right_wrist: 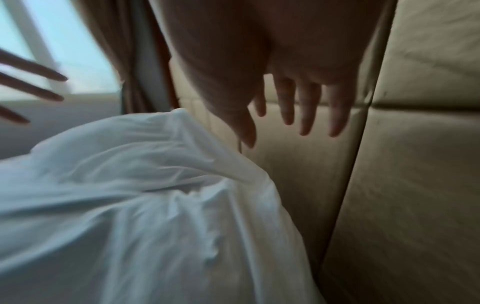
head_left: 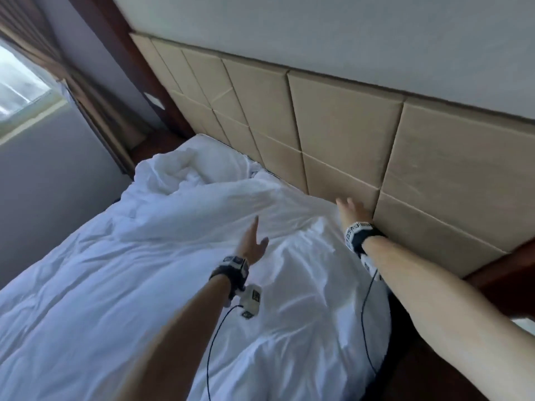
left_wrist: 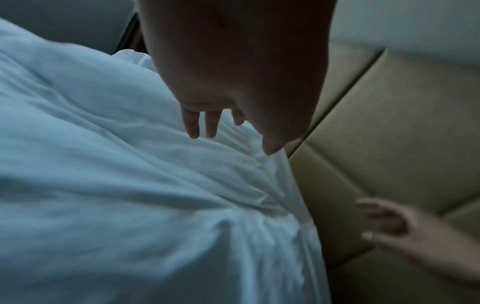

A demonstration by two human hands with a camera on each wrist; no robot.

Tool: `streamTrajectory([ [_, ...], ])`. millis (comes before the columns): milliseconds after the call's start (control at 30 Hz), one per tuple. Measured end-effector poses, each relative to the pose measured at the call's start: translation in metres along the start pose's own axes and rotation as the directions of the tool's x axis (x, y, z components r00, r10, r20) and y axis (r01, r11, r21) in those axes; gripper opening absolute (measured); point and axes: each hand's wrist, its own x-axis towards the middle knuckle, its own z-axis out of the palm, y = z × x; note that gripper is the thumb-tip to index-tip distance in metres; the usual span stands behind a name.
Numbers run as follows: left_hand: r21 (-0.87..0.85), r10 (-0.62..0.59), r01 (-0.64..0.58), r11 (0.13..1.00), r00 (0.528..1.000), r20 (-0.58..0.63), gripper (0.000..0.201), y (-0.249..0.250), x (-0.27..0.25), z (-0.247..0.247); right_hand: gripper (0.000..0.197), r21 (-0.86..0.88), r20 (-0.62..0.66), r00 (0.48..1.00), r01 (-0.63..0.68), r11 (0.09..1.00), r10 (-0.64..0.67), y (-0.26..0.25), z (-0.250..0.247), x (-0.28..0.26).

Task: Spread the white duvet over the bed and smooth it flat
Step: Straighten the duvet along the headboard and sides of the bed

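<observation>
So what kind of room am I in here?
Probably a hotel bedroom: a bed under a rumpled white duvet, a padded beige headboard along the wall, and brown curtains beside a window.

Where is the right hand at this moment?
In the head view the right hand is right of centre, fingers extended, above the white duvet's top edge beside the beige padded headboard; the left hand is lower left.

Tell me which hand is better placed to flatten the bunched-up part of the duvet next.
Left, probably. The left hand hovers open over the white duvet, pointing toward its bunched far corner. The right hand is open too, but sits at the near edge beside the beige padded headboard.
</observation>
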Motion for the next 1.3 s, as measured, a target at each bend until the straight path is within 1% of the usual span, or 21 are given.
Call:
streamTrajectory([
  [67,0.127,-0.039,0.026,0.992,0.995,0.093,0.075,-0.035,-0.041,0.035,0.026,-0.022,0.112,0.987,0.121,0.992,-0.118,0.008,0.039,-0.038],
  [133,0.206,-0.095,0.059,0.977,0.981,0.169,0.075,-0.065,-0.082,0.074,0.044,-0.101,0.246,0.944,0.252,0.963,-0.221,0.016,0.070,-0.089],
  [267,0.329,-0.152,0.080,0.941,0.969,0.197,0.069,-0.091,-0.175,0.141,0.063,-0.158,0.426,0.842,0.429,0.889,-0.331,0.038,0.116,-0.183],
  [367,0.408,-0.202,0.098,0.908,0.954,0.222,0.055,-0.106,-0.247,0.182,0.064,-0.151,0.525,0.762,0.522,0.839,-0.379,0.051,0.144,-0.243],
  [467,0.404,-0.254,0.147,0.903,0.940,0.226,0.046,-0.130,-0.300,0.234,0.061,-0.131,0.576,0.681,0.623,0.771,-0.452,0.064,0.174,-0.282],
  [567,0.432,-0.335,0.225,0.873,0.922,0.197,0.062,-0.149,-0.337,0.288,0.072,-0.069,0.657,0.558,0.714,0.697,-0.507,0.068,0.215,-0.309],
  [633,0.493,-0.380,0.260,0.830,0.911,0.160,0.092,-0.164,-0.346,0.320,0.088,-0.043,0.693,0.476,0.777,0.627,-0.542,0.067,0.248,-0.320],
  [667,0.513,-0.401,0.275,0.813,0.903,0.151,0.109,-0.170,-0.345,0.334,0.102,-0.038,0.697,0.458,0.793,0.609,-0.552,0.066,0.266,-0.324],
  [733,0.548,-0.426,0.300,0.781,0.897,0.115,0.128,-0.186,-0.339,0.367,0.131,-0.077,0.685,0.486,0.790,0.609,-0.543,0.064,0.305,-0.328],
  [767,0.563,-0.429,0.309,0.767,0.899,0.091,0.125,-0.190,-0.335,0.379,0.137,-0.117,0.670,0.521,0.778,0.617,-0.530,0.062,0.322,-0.330],
  [800,0.572,-0.430,0.314,0.757,0.900,0.075,0.109,-0.191,-0.330,0.387,0.135,-0.152,0.645,0.559,0.762,0.629,-0.521,0.058,0.336,-0.332],
  [833,0.580,-0.419,0.309,0.754,0.906,0.061,0.082,-0.190,-0.325,0.392,0.122,-0.175,0.608,0.596,0.745,0.644,-0.525,0.054,0.347,-0.332],
  [867,0.594,-0.391,0.288,0.751,0.919,0.049,0.055,-0.188,-0.320,0.392,0.095,-0.173,0.571,0.611,0.742,0.648,-0.548,0.048,0.352,-0.330],
  [900,0.602,-0.365,0.267,0.753,0.930,0.044,0.042,-0.185,-0.315,0.389,0.064,-0.176,0.557,0.602,0.758,0.627,-0.571,0.042,0.351,-0.327],
  [933,0.593,-0.349,0.252,0.764,0.936,0.051,0.037,-0.181,-0.312,0.387,0.043,-0.168,0.564,0.586,0.771,0.614,-0.582,0.039,0.349,-0.322],
  [967,0.583,-0.340,0.238,0.777,0.938,0.071,0.034,-0.173,-0.311,0.385,0.035,-0.150,0.585,0.559,0.787,0.599,-0.588,0.038,0.341,-0.316],
  [1033,0.552,-0.325,0.209,0.807,0.938,0.119,0.030,-0.145,-0.316,0.383,0.032,-0.073,0.668,0.509,0.771,0.633,-0.542,0.047,0.309,-0.304],
  [1100,0.515,-0.298,0.153,0.843,0.931,0.211,0.029,-0.101,-0.320,0.382,0.027,-0.058,0.756,0.479,0.728,0.683,-0.446,0.061,0.253,-0.283],
  [1167,0.455,-0.237,0.084,0.887,0.927,0.291,0.026,-0.053,-0.325,0.377,0.026,-0.048,0.788,0.494,0.644,0.763,-0.367,0.079,0.190,-0.263],
  [1233,0.408,-0.205,0.056,0.911,0.921,0.332,0.026,-0.010,-0.327,0.363,0.041,-0.078,0.798,0.489,0.663,0.744,-0.352,0.084,0.118,-0.253],
  [1300,0.382,-0.192,0.052,0.923,0.921,0.339,0.023,0.020,-0.328,0.344,0.042,-0.117,0.768,0.505,0.716,0.688,-0.394,0.076,0.062,-0.251],
])
